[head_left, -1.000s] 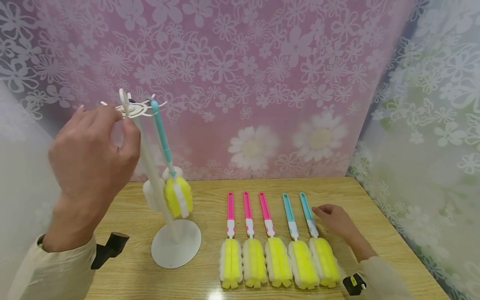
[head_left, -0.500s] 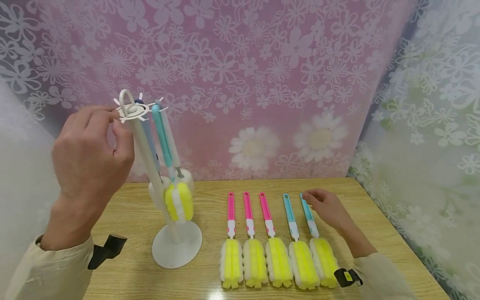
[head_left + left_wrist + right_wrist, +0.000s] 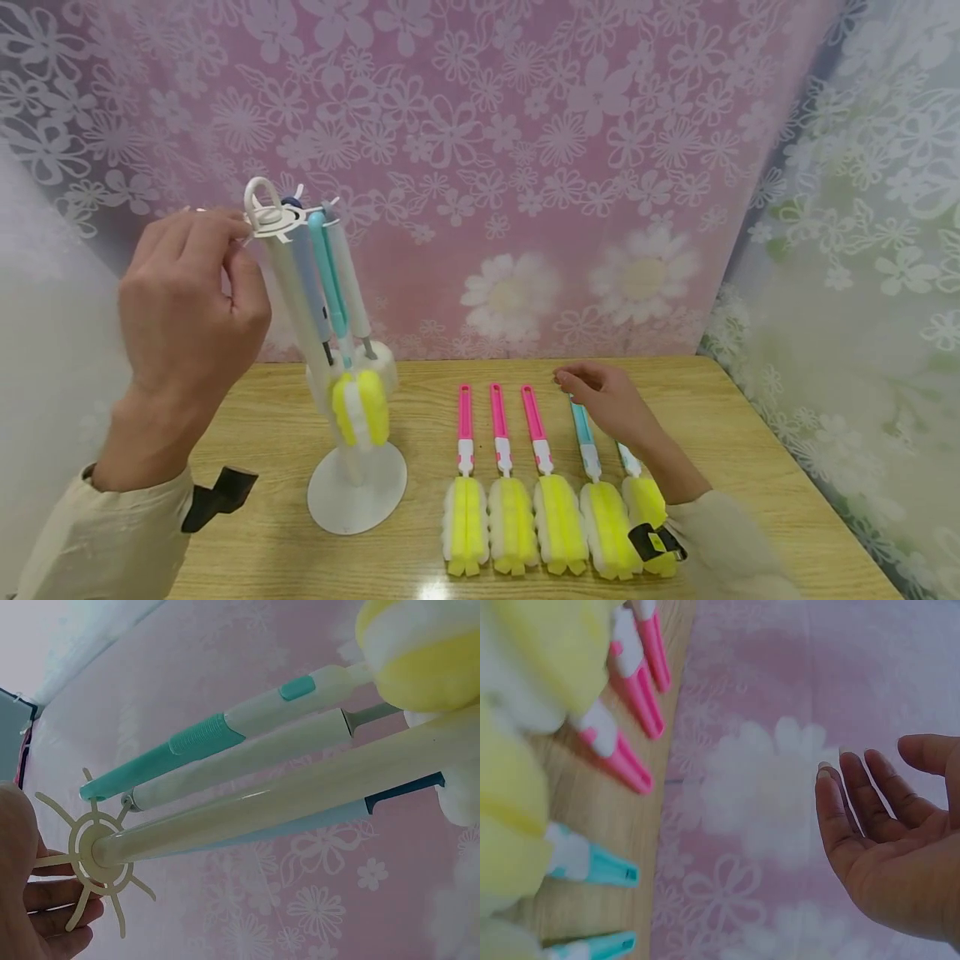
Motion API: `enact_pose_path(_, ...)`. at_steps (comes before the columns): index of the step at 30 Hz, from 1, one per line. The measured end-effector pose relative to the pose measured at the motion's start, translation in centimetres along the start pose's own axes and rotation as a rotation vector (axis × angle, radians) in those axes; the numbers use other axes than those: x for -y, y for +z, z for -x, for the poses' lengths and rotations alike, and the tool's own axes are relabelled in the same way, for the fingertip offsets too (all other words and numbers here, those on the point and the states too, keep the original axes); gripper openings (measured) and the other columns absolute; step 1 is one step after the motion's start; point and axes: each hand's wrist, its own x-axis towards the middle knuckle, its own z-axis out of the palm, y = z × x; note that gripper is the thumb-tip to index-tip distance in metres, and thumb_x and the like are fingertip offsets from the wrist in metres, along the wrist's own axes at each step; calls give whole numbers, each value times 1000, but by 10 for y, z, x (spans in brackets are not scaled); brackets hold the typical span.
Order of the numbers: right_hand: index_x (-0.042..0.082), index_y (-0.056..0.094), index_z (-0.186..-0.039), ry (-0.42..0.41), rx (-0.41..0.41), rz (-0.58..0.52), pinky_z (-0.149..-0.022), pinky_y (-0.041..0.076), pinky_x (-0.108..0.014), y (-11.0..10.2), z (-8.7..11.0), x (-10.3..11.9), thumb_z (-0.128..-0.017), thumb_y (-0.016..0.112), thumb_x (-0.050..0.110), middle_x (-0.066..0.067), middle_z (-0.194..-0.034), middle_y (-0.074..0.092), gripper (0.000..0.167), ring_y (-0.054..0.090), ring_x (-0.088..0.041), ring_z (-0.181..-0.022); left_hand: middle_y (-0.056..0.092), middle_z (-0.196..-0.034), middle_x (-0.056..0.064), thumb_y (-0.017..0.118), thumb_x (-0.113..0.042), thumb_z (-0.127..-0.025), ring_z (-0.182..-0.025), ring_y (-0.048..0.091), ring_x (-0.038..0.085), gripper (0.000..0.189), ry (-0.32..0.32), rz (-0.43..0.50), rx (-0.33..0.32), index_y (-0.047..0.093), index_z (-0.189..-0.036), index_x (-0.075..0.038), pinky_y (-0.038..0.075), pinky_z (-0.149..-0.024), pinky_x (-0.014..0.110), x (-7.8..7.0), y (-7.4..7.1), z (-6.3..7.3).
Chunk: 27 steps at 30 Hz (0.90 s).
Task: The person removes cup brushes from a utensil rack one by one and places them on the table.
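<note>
At the upper left in the head view, my left hand (image 3: 195, 300) holds the hooked top ring of a white hanging stand (image 3: 288, 283) between thumb and fingers. In the left wrist view its fingers lie behind the ring's prongs. From that ring hang a teal-handled sponge brush (image 3: 330, 271), a white-handled brush (image 3: 349, 275) and a blue-handled brush (image 3: 300, 825). My right hand (image 3: 615, 408), fingers loosely bent and holding nothing, hovers over the handle ends of two teal sponge brushes (image 3: 582, 425). It partly hides the rightmost one.
Left of the teal brushes, three pink-handled sponge brushes (image 3: 466, 425) lie side by side on the wooden table (image 3: 420, 375). The stand's round white base (image 3: 367, 500) is at the table's left. A flowered pink cloth (image 3: 510, 167) hangs behind.
My right hand has moved left and away, from beside the rightmost teal brush to over the handle ends. The stand's ring and hanging brushes have turned, bringing the white and blue handles into view.
</note>
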Motion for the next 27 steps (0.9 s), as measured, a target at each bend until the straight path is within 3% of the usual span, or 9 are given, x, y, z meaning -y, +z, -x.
enact_pose_path(5, 3, 60, -123, -42, 25, -5, -90, 49, -40, 17, -9, 20, -98, 52, 34, -10, -116, 63, 40, 60, -25, -105, 66, -90, 21, 40, -6, -87, -93, 59, 40, 27, 48, -32, -21, 63, -91, 7, 46, -80, 52, 2, 2, 2)
enact_pose_path(14, 10, 64, -116, -142, 85, -30, -83, 51, -38, 48, -22, 53, -98, 53, 30, -3, -110, 64, 29, 61, -20, -97, 68, -100, 19, 41, -1, -92, -98, 60, 39, 31, 127, -2, -72, 71, -100, -1, 40, -99, 44, 5, 7, 7)
enact_pose_path(18, 12, 65, -114, -165, 97, -41, -83, 51, -37, 59, -24, 69, -97, 54, 30, -1, -108, 64, 26, 61, -17, -98, 69, -97, 19, 44, -2, -92, -96, 62, 39, 30, 133, 24, -96, 74, -99, -2, 40, -99, 43, 3, 6, 7)
enact_pose_path(27, 12, 63, -118, -274, 163, -144, -82, 51, -34, 94, -29, 114, -98, 53, 33, -1, -111, 64, 31, 61, -13, -98, 71, -89, 16, 53, -40, -84, -90, 65, 36, 46, 55, 56, -137, 76, -86, -1, 47, -87, 46, -5, 4, 1)
